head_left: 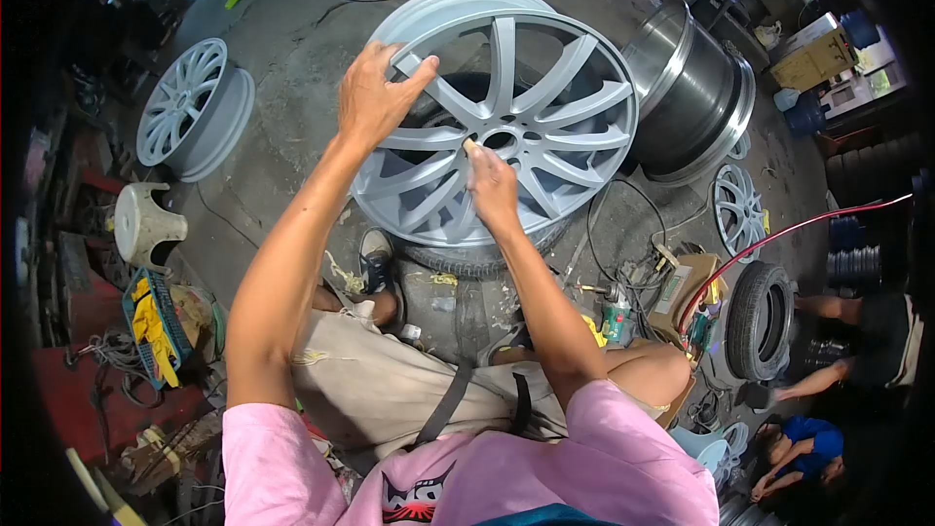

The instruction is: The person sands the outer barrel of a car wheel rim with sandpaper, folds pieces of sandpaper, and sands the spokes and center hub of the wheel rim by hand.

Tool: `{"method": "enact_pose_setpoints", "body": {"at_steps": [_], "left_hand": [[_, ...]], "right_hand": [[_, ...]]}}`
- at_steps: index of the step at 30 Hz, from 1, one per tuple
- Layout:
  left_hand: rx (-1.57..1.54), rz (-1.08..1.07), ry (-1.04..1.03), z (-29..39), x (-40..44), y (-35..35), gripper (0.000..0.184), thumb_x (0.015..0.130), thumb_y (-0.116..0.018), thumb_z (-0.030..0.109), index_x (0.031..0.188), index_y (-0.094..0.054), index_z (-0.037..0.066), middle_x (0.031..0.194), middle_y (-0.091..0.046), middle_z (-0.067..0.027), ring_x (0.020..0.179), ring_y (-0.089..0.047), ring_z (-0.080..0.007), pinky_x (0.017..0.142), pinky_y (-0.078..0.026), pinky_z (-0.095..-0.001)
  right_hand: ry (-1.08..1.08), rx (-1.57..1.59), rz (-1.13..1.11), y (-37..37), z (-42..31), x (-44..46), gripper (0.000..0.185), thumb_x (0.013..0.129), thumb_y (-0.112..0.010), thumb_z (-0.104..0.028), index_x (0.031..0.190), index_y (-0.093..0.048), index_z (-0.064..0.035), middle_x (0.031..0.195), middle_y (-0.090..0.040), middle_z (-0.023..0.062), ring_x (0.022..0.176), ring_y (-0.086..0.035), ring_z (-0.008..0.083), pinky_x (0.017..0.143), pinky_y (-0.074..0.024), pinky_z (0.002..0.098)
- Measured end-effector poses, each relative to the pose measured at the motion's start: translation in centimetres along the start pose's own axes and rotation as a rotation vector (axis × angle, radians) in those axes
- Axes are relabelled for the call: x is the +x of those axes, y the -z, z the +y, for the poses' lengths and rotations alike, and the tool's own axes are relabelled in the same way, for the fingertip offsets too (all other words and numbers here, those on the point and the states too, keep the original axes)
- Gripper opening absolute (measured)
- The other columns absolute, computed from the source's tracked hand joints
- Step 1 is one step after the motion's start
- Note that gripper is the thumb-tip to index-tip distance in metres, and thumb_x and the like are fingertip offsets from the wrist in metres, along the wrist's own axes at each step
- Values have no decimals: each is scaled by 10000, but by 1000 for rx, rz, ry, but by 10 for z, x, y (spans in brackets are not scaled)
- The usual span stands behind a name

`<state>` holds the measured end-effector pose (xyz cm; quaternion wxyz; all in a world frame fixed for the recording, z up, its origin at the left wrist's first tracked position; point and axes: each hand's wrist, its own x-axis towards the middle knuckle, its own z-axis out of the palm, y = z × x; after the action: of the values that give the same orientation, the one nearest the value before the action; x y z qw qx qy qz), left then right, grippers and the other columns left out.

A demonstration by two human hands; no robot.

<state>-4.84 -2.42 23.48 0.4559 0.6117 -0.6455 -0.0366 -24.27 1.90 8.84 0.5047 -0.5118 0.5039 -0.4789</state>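
Observation:
A large silver-grey multi-spoke alloy wheel [502,141] lies face up and slightly tilted in front of me. Part of a black tyre [477,261] shows beneath it. My left hand [378,93] grips the wheel's outer edge at the upper left, with the thumb over the lip and the fingers partly hidden behind it. Close to the hub, my right hand [492,185] is closed on a small tan piece [471,147] and presses it against a spoke. The piece is too small and too covered by my fingers to name. Its fingertips look dusty with pale powder.
Another painted wheel [185,102] stands at the left, near a white stool [148,224]. A bare metal rim [687,93] sits close on the right. Hoses, a cardboard box [687,292] and a tyre [760,321] lie lower right. Another person [804,453] crouches at the far lower right.

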Motion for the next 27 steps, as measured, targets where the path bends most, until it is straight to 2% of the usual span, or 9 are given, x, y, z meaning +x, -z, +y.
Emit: {"method": "enact_pose_setpoints", "body": {"at_steps": [3, 5, 11, 17, 19, 21, 23, 24, 27], "left_hand": [[25, 23, 13, -1, -1, 1, 486, 876, -813, 443, 1072, -778, -1, 1000, -707, -139, 926, -708, -336, 830, -538, -411], [56, -22, 48, 0, -1, 2, 542, 860, -785, 500, 1110, -784, 20, 1076, -717, -152, 988, -708, -362, 867, -552, -445], [23, -1, 41, 2, -1, 1, 514, 866, -789, 482, 1092, -789, 20, 1090, -721, -152, 1016, -709, -371, 881, -552, -447], [30, -27, 20, 0, -1, -2, 533, 865, -789, 493, 1120, -784, 25, 1097, -722, -163, 1020, -709, -384, 883, -553, -452], [50, 21, 39, -3, 0, -3, 526, 867, -788, 490, 1112, -784, 24, 1081, -717, -169, 1011, -707, -387, 873, -551, -452], [10, -5, 41, -2, 1, 1, 531, 867, -789, 484, 1112, -780, 14, 1070, -716, -177, 1007, -707, -386, 874, -550, -456], [68, 45, -40, -6, -3, -2, 506, 885, -803, 458, 1102, -770, 2, 987, -710, -129, 935, -720, -325, 836, -533, -423], [26, 24, -4, -5, -2, -2, 505, 879, -810, 454, 1096, -771, 0, 977, -701, -119, 915, -711, -308, 819, -531, -413], [23, 14, 14, -2, 1, -1, 492, 880, -810, 449, 1080, -772, 1, 986, -692, -120, 910, -702, -305, 810, -529, -408]], "right_hand": [[-1, -59, 1, -11, -9, 0, 362, 1112, -550, -339, 1065, -697, -12, 659, -508, -42, 558, -421, 51, 508, -320, 248], [-119, 143, -33, -7, -11, -9, 332, 1102, -559, -331, 1012, -667, -30, 672, -505, -31, 542, -402, 57, 501, -312, 250], [-238, 403, 34, -24, -22, 3, 286, 1095, -561, -300, 1031, -664, -42, 676, -479, -35, 520, -389, 64, 479, -293, 250], [-266, 554, 77, -24, -23, -2, 227, 1108, -556, -273, 1040, -623, -68, 703, -482, -33, 492, -351, 70, 461, -281, 257], [-328, 569, 75, -28, -26, 8, 289, 1111, -530, -271, 926, -616, -66, 676, -489, -31, 494, -412, 70, 446, -320, 259], [-356, 617, 71, -26, -31, 5, 255, 1112, -539, -262, 964, -613, -68, 693, -481, -33, 504, -387, 75, 464, -300, 260], [-392, 958, 64, -22, -28, 1, 208, 1116, -535, -233, 991, -596, -78, 709, -463, -32, 522, -348, 83, 491, -274, 263], [-403, 1015, 30, -20, -19, 11, 186, 1128, -508, -213, 1027, -588, -79, 718, -449, -33, 533, -314, 90, 507, -254, 270], [-548, 1270, 75, -20, -13, 26, 187, 1129, -502, -197, 1024, -587, -68, 709, -439, -44, 528, -306, 89, 497, -254, 269]]}}
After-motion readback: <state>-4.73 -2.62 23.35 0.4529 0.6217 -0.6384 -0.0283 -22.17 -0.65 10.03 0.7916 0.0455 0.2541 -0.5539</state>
